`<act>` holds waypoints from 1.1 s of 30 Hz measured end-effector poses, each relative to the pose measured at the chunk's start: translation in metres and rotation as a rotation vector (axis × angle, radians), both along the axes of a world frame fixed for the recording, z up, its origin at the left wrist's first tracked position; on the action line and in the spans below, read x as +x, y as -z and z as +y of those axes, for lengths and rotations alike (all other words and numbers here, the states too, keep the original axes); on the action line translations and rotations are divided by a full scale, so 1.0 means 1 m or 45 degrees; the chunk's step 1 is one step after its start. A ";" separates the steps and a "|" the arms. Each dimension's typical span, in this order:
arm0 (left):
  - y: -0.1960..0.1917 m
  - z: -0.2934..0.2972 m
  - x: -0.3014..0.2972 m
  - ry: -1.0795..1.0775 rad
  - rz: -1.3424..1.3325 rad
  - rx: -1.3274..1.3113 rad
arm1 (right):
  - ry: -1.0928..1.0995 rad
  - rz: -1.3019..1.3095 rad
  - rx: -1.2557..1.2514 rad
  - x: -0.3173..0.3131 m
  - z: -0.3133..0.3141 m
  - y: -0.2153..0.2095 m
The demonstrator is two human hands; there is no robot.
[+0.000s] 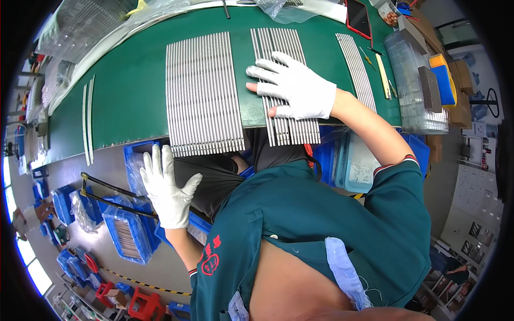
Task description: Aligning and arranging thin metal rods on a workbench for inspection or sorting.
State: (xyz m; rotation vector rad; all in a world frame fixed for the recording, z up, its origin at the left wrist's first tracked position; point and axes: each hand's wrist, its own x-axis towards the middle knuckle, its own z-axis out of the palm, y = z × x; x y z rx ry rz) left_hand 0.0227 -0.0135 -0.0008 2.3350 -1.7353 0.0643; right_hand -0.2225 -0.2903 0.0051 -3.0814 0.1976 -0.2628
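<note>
My right hand [300, 88], in a white glove with thumb and forefinger tips bare, lies spread over a row of thin metal rods [279, 45] on the green table. Its palm hides the middle of that row, and a narrow gap splits off the leftmost rods. To the left lies a wider row of metal rods [202, 96], their near ends jutting past the table edge. My left hand [168, 190], also gloved in white, is held below that edge with fingers apart and nothing in it. A smaller row of rods [356, 69] lies right of my right hand.
Two or so loose rods [88, 120] lie at the table's left. At the right are a tool with a pale handle [383, 75], a red-edged tablet [358, 18] and stacked clear plastic trays [407, 80]. Blue bins [126, 232] stand on the floor at left.
</note>
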 end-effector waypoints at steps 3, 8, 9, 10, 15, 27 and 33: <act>-0.001 0.000 0.000 -0.003 0.002 0.005 | 0.019 0.060 -0.024 -0.005 0.000 0.002; 0.000 0.001 0.001 -0.010 -0.010 0.016 | 0.034 0.098 -0.020 -0.008 0.000 0.001; 0.000 0.001 0.001 -0.008 -0.009 0.016 | 0.032 0.074 -0.012 -0.009 0.000 0.002; 0.000 0.001 0.001 -0.008 -0.010 0.015 | 0.030 0.049 -0.004 -0.010 0.000 0.003; 0.003 0.002 0.002 -0.003 -0.013 0.011 | 0.035 -0.020 0.090 -0.013 -0.002 0.005; 0.003 0.002 0.003 -0.011 -0.016 -0.010 | 0.030 -0.075 0.033 -0.012 -0.010 -0.005; 0.003 0.002 0.005 -0.011 -0.007 -0.011 | 0.073 0.061 -0.010 -0.012 -0.009 0.002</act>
